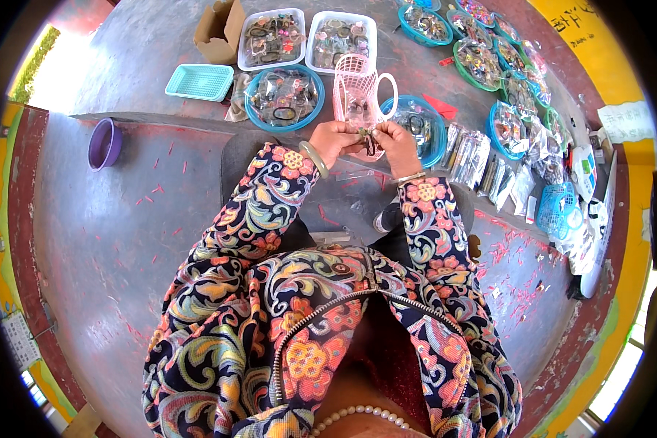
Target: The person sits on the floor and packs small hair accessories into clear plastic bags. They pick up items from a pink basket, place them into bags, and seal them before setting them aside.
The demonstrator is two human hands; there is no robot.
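My left hand (pixel 334 141) and my right hand (pixel 398 149) meet in front of me, thumbs and fingertips pinched together. Between them is a small dark band (pixel 371 144), which looks like a hair tie with a little ornament; its details are too small to make out. Just behind my fingers stands a pink lattice basket (pixel 352 66) with a handle, partly hidden by my hands. To its left, a round blue basket (pixel 251 109) holds bagged accessories and a dark loop. Another blue basket (pixel 441 139) with similar packets is beside my right hand.
Two white trays (pixel 311 44) of small accessories, a cardboard box (pixel 213 33) and a turquoise tray (pixel 191 93) stand behind. A purple bowl (pixel 98 157) is at left. Several baskets of packets (pixel 482 64) and bagged bundles (pixel 469 155) line the right. Red scraps (pixel 500 252) litter the floor.
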